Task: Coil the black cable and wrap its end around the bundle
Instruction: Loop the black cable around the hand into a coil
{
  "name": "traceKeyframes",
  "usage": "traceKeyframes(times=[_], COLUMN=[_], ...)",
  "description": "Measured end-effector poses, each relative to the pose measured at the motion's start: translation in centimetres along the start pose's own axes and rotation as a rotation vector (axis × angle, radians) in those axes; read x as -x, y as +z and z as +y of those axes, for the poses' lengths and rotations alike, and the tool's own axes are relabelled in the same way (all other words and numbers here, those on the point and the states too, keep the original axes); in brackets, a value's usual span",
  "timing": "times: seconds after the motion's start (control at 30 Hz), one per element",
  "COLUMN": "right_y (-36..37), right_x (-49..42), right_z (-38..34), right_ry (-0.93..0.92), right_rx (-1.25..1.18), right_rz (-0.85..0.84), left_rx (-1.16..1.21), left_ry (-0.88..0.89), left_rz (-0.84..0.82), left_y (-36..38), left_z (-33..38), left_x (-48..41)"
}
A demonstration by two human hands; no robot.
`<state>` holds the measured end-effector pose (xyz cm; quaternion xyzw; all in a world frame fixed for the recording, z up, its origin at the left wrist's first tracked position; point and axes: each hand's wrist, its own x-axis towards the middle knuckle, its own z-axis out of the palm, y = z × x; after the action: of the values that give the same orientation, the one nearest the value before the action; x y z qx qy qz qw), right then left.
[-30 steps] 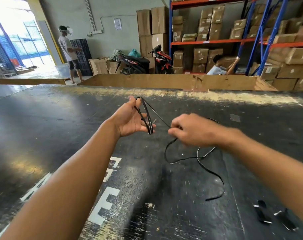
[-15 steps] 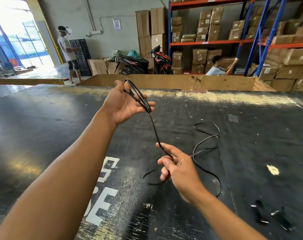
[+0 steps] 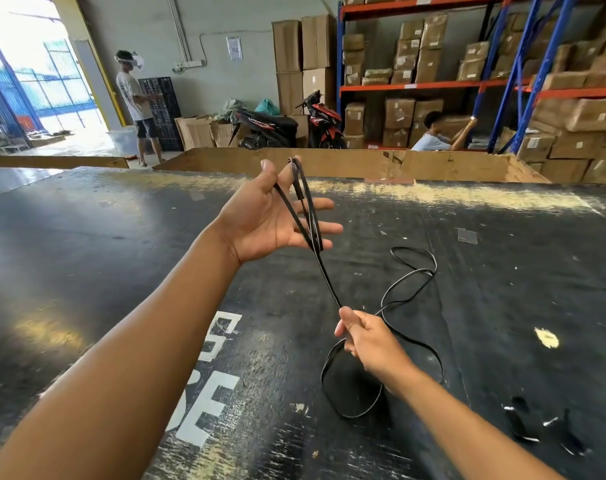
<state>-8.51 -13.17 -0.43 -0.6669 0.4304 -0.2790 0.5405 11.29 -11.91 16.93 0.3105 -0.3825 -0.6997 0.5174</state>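
The left hand [image 3: 260, 220] is raised palm-up above the bench [image 3: 87, 254], its fingers [image 3: 324, 203] spread open, with several loops of the black cable [image 3: 324, 275] hung over them between the index fingertip and the little finger. From the lower end of those loops a single taut strand runs toward five o'clock to the right hand [image 3: 371, 344], whose fingers are closed in a pinch around the strand. Beyond that hand the rest of the cable lies loose on the bench: one wide loop at six o'clock beneath the wrist, and further curves at one to two o'clock of the hand. To nine o'clock of both hands the dark bench top is bare apart from white painted lettering [image 3: 204, 400] near the left forearm. At four o'clock, near the lower right corner, small black pieces [image 3: 518, 424] lie well apart from the cable. The bench's far edge, worn pale, runs across at twelve o'clock, with a wooden crate wall [image 3: 346, 164] just behind it.
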Motion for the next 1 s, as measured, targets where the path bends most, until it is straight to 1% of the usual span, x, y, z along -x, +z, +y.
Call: traceKeyframes(times=[0.07, 0.17, 0.33, 0.47, 0.53, 0.73, 0.87, 1.0], right_y=[-1.2, -3.4, -7.4, -10.0, -10.7, -11.8, -11.3, -10.8], right_x=[-1.1, -3.1, -5.6, -6.3, -6.8, -7.4, -7.2, -6.7], right_z=[-0.3, -1.9, -6.7, -10.8, -12.6, -17.6, -19.4, -20.2], right_ry=[0.007, -0.071, -0.153, -0.132, -0.147, -0.252, -0.352, -0.437], right_rx=[0.113, 0.264, 0.449, 0.646, 0.683, 0.774, 0.805, 0.790], right_rz=[0.015, 0.088, 0.040, 0.050, 0.022, 0.117, 0.199, 0.287], left_rx=[-0.019, -0.043, -0.071, -0.104, -0.141, -0.208, -0.233, -0.213], left_ry=[-0.067, -0.196, -0.315, -0.365, -0.401, -0.494, -0.492, -0.442], left_rz=[-0.081, -0.211, -0.261, -0.242, -0.239, -0.189, -0.115, -0.039], left_y=[0.3, 0.5, 0.1, 0.0, 0.1, 0.0, -0.1, -0.3], left_z=[-1.0, -3.1, -5.2, -5.7, -6.1, -7.6, -7.4, -6.5], left_x=[0.4, 0.8, 1.1, 1.0, 1.0, 0.4, -0.6, -1.6])
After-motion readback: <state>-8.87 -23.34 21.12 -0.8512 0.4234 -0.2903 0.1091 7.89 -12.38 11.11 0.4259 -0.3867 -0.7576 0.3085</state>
